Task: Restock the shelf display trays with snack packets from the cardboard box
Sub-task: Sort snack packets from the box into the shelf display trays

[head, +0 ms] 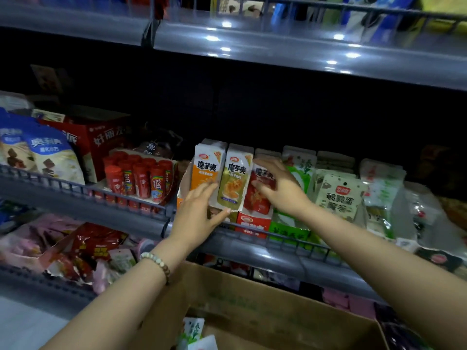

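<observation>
Left hand (199, 213) is open, its fingers (208, 189) straight and flat on the front of the row of orange upright snack packets (206, 170), with the thumb spread low against the tray front. It grips nothing. A pale bead bracelet (156, 263) sits on the left wrist.

Right hand (280, 188) is also open, fingers spread and slightly bent, tips and thumb touching the row of red snack packets (260, 200). It is blurred, and no grasp shows. The row of olive-green snack packets (233, 183) stands between the orange and red rows, touching both.

All three rows stand upright in red-and-white cardboard display trays (252, 223) on the middle grey metal shelf (252, 256), behind its wire front rail.

Just right of the red row are light-green packets (295, 160), then white-and-green hang-hole packets (338, 195). To the left on the same shelf are red cylindrical tubes with rainbow labels (141, 180), a red carton (101, 142) behind them, and blue-and-white bags (50, 157) at far left.

The brown cardboard box (252, 311) sits open at bottom centre, below the shelf and between the forearms. A few green-and-white packets (193, 329) lie inside at its left.

The lower shelf at left holds pink and red foil bags (88, 246) in a loose pile. The upper shelf is blurred and its goods are unreadable.
</observation>
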Action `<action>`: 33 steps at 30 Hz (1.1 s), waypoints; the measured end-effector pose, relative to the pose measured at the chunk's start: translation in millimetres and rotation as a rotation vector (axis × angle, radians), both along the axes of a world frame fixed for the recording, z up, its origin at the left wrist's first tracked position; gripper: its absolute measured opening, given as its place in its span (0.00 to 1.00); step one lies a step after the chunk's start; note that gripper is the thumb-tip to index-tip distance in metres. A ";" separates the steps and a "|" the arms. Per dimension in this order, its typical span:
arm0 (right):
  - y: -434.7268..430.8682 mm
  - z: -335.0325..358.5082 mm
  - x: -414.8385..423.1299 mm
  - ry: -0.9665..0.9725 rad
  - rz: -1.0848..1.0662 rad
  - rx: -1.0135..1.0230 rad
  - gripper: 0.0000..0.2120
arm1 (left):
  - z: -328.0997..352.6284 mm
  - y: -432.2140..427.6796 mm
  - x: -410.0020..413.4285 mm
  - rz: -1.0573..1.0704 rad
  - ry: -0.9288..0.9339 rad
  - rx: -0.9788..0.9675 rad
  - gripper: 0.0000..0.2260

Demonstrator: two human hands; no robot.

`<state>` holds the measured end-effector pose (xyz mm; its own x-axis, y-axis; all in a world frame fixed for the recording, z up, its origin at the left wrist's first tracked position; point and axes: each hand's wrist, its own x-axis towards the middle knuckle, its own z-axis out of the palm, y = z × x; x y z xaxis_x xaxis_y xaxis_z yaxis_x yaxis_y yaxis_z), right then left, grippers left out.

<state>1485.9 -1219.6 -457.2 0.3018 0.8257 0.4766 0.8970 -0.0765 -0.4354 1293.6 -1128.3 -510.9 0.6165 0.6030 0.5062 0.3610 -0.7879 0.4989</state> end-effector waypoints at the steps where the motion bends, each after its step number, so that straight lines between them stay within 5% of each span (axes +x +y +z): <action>1: -17.9 -2.7 -4.3 0.009 0.014 -0.031 0.24 | -0.5 -9.4 -5.4 -0.006 -0.004 0.009 0.30; 13: -191.4 -124.1 -59.1 0.297 0.092 -0.261 0.22 | -112.6 -119.3 -63.7 -0.240 0.402 -0.086 0.43; 22: -214.3 -257.5 -84.4 0.817 -0.183 -0.703 0.32 | -210.8 -137.9 -70.3 -0.174 0.920 -0.590 0.37; 25: -210.2 -294.7 -78.9 1.075 -0.397 -0.667 0.36 | -227.3 -126.2 -62.6 -0.145 0.968 -0.630 0.40; 29: -215.9 -344.8 -72.8 1.134 -0.609 -0.636 0.32 | -252.9 -104.4 -50.7 -0.083 0.935 -0.640 0.52; 33: -220.4 -383.9 -67.9 1.119 -0.652 -0.622 0.39 | -277.6 -101.1 -34.5 0.036 0.922 -0.595 0.42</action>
<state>1418.0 -1440.0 -841.1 0.6684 0.3790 -0.6400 -0.1564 -0.7696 -0.6191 1259.1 -1229.4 -788.4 0.5856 0.6234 -0.5181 0.8088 -0.4921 0.3221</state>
